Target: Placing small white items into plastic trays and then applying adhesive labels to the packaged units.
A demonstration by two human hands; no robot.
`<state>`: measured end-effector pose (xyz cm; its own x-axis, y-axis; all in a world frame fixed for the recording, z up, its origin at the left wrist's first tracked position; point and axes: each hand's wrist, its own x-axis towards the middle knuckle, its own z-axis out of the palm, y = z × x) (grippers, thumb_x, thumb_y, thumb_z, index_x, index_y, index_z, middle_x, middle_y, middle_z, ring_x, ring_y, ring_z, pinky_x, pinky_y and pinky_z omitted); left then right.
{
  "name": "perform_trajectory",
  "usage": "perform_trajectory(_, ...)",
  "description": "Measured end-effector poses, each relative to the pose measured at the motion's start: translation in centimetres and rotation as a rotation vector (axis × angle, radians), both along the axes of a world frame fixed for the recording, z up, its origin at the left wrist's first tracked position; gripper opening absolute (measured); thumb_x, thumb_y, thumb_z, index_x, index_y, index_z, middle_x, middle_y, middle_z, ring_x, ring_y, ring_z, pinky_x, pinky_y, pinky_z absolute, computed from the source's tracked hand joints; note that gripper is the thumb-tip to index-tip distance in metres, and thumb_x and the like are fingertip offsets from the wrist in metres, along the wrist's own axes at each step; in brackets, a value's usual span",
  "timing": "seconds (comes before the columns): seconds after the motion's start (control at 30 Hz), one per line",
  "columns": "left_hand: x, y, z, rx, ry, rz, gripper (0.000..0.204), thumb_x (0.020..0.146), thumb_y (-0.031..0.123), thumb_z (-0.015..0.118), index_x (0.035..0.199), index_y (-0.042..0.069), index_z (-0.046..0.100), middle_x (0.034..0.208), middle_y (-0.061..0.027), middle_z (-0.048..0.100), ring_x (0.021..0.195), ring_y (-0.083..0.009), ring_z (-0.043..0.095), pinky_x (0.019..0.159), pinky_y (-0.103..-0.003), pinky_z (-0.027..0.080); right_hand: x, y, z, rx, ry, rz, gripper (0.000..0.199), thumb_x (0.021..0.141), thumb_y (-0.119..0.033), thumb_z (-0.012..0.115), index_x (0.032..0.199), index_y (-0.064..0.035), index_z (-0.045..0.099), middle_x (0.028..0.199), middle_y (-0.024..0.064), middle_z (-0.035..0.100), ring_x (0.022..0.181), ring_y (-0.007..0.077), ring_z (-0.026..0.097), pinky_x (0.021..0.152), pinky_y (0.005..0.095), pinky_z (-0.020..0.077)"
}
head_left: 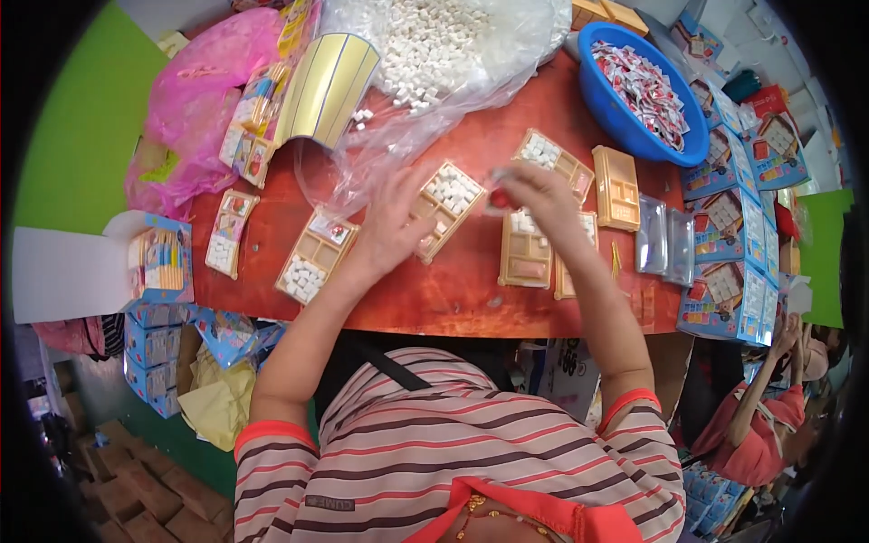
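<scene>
Striped shirt cloth (453, 407) lay nearest, below the middle tray (455, 227), whose left side the left hand (391, 222) touched, whether gripping or merely resting I could not tell, while just right of that tray the right hand (541, 197) pinched a small red item (499, 197). White cubes (453, 188) filled the tray's far compartment but another looked bare, so filling seemed part done. Red worktop (407, 308) surrounded the tray, with loose cubes (425, 45) heaped beyond it, and a blue basin (695, 145), stacked boxes (724, 226) and a co-worker (765, 425) to its right.
</scene>
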<state>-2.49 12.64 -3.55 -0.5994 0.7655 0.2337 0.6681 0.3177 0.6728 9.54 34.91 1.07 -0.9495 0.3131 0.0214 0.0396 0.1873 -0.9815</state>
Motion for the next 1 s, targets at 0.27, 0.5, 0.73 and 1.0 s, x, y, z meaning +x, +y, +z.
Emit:
perform_trajectory(0.27, -0.5, -2.4, 0.1, 0.301, -0.617, 0.045, 0.074, 0.081, 0.018, 0.065, 0.148, 0.003, 0.039, 0.137, -0.0129, 0.047, 0.122, -0.0238, 0.046, 0.107, -0.033, 0.033, -1.6, -7.3, -3.4, -0.346, -0.168, 0.137, 0.017, 0.095, -0.009, 0.06, 0.106, 0.0028, 0.066, 0.086, 0.001, 0.068, 0.075, 0.0075, 0.063, 0.069, 0.0221, 0.0515)
perform_trajectory(0.5, -0.5, -3.2, -0.3, 0.422, -0.611, 0.025, 0.073, 0.08, 0.021, 0.066, 0.145, 0.0, 0.041, 0.148, -0.0193, 0.041, 0.141, -0.0294, 0.035, 0.116, -0.037, 0.026, -2.4, -8.2, -4.6, 0.12, -0.016, 0.158, 0.014, 0.093, -0.005, 0.061, 0.105, 0.002, 0.064, 0.089, 0.004, 0.067, 0.085, 0.0095, 0.063, 0.075, 0.0254, 0.0513)
perform_trajectory(0.73, -0.5, -3.4, 0.4, 0.397, -0.585, 0.039, 0.073, 0.081, 0.02, 0.065, 0.146, 0.0, 0.04, 0.147, -0.0197, 0.041, 0.14, -0.0303, 0.036, 0.116, -0.038, 0.026, -4.1, -8.1, -3.6, 0.51, -0.011, 0.294, 0.018, 0.088, -0.01, 0.063, 0.103, -0.0011, 0.068, 0.094, 0.0161, 0.067, 0.087, 0.0355, 0.066, 0.076, 0.0413, 0.0522)
perform_trajectory(1.0, -0.3, -3.8, 0.7, 0.42, -0.495, 0.038, 0.07, 0.082, 0.019, 0.065, 0.145, 0.0, 0.041, 0.143, -0.0203, 0.043, 0.136, -0.0305, 0.039, 0.113, -0.038, 0.029, -1.8, -9.1, -2.9, 0.744, 0.189, 0.166, 0.024, 0.087, -0.014, 0.066, 0.109, -0.0034, 0.064, 0.098, 0.0158, 0.059, 0.085, 0.033, 0.062, 0.075, 0.0407, 0.0496)
